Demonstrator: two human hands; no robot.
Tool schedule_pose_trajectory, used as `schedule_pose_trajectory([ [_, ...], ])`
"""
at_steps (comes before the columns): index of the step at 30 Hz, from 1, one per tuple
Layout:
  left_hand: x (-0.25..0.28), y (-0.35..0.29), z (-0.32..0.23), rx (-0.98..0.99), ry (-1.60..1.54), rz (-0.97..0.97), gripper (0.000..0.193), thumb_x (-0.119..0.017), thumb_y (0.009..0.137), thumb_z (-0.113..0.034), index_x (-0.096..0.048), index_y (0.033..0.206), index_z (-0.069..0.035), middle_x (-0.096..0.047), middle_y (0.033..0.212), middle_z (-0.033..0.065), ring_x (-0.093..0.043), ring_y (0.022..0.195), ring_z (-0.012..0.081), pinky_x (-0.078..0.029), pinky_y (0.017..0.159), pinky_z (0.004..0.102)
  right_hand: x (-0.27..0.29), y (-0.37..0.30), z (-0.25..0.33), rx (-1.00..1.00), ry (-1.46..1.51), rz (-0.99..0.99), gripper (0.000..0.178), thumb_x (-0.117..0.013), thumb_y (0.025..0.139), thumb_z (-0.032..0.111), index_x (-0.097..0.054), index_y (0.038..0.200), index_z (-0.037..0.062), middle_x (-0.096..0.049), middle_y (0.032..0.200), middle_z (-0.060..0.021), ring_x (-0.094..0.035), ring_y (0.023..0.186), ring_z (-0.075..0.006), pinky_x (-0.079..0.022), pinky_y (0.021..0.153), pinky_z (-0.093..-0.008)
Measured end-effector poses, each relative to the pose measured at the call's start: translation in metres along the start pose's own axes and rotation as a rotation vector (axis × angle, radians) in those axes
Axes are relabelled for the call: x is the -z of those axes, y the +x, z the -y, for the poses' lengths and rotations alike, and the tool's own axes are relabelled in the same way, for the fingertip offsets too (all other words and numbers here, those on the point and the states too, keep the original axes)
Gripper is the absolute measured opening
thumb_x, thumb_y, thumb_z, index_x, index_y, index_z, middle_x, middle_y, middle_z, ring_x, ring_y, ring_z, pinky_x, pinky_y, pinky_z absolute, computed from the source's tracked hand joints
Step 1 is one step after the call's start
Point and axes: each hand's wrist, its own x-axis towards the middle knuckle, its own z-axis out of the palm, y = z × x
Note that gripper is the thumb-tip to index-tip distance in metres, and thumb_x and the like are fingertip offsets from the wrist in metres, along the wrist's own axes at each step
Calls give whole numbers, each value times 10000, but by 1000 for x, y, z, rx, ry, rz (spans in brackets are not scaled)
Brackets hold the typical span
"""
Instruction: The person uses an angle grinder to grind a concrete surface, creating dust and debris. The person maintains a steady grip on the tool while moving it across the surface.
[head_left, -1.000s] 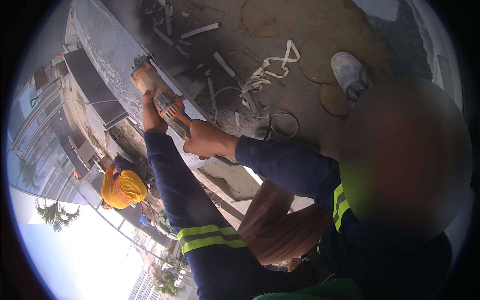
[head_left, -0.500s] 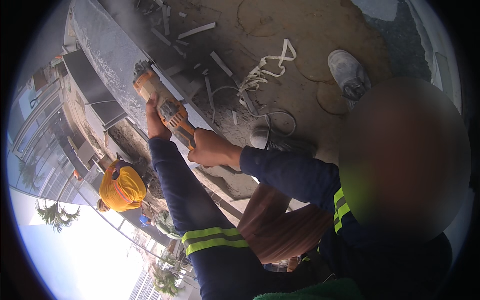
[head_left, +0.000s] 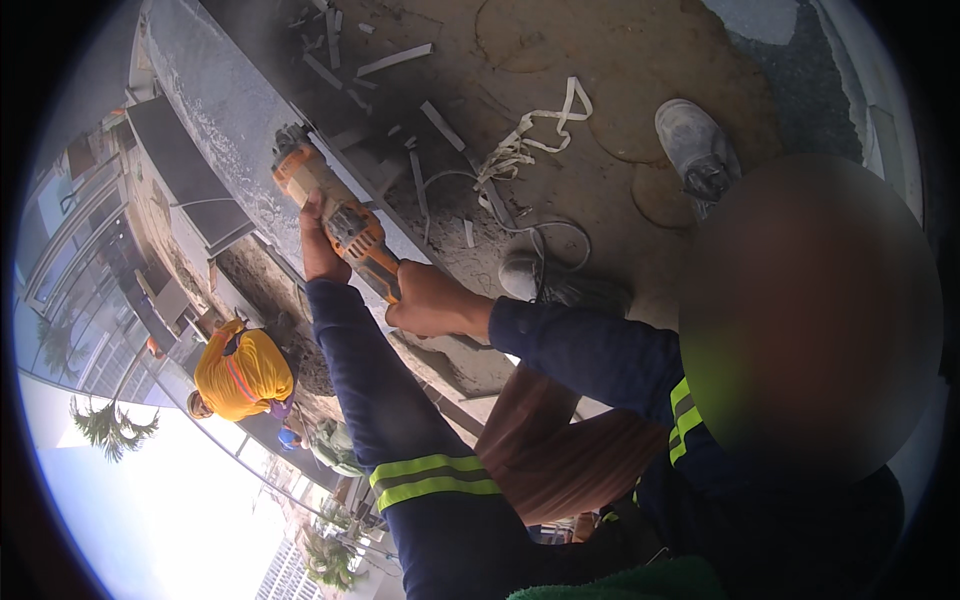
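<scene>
An orange and black angle grinder (head_left: 352,226) is held in both hands, its dark head over the edge of a long, dusty grey slab (head_left: 205,85). My left hand (head_left: 317,238) is closed round the front of its body, the thumb on the casing. Further back, my right hand (head_left: 437,300) wraps the rear handle. Whether the disc touches the slab cannot be made out. A cord (head_left: 565,228) lies looped on the ground near the shoes.
Pale offcut strips (head_left: 395,60) and a tangled whitish strap (head_left: 540,130) litter the dusty ground. My dusty shoe (head_left: 697,148) stands at the upper right. A co-worker in a yellow top (head_left: 245,375) bends down beyond the slab. Dark panels (head_left: 185,165) lie beside it.
The grinder and both hands have shifted slightly right along the slab. The co-worker in yellow has moved a little.
</scene>
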Motion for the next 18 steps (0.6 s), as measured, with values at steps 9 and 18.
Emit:
schedule_pose_trajectory([
  [9, -5, -3, 0, 3, -59, -18, 559, -711, 984, -493, -593, 1327, -67, -711, 1084, 98, -736, 933, 245, -623, 838, 422, 4, 2, -1, -34, 10, 53, 408, -688, 859, 112, -591, 1136, -171, -722, 858, -248, -764, 745, -311, -583, 652, -414],
  [18, -6, 15, -15, -8, -16, -7, 581, -707, 978, -518, -593, 1317, -60, -709, 1034, 98, -735, 897, 246, -630, 802, 417, 11, 17, 14, -36, 96, 67, 321, -671, 873, 84, -582, 1084, -141, -681, 758, -169, -723, 618, -244, -540, 534, -390],
])
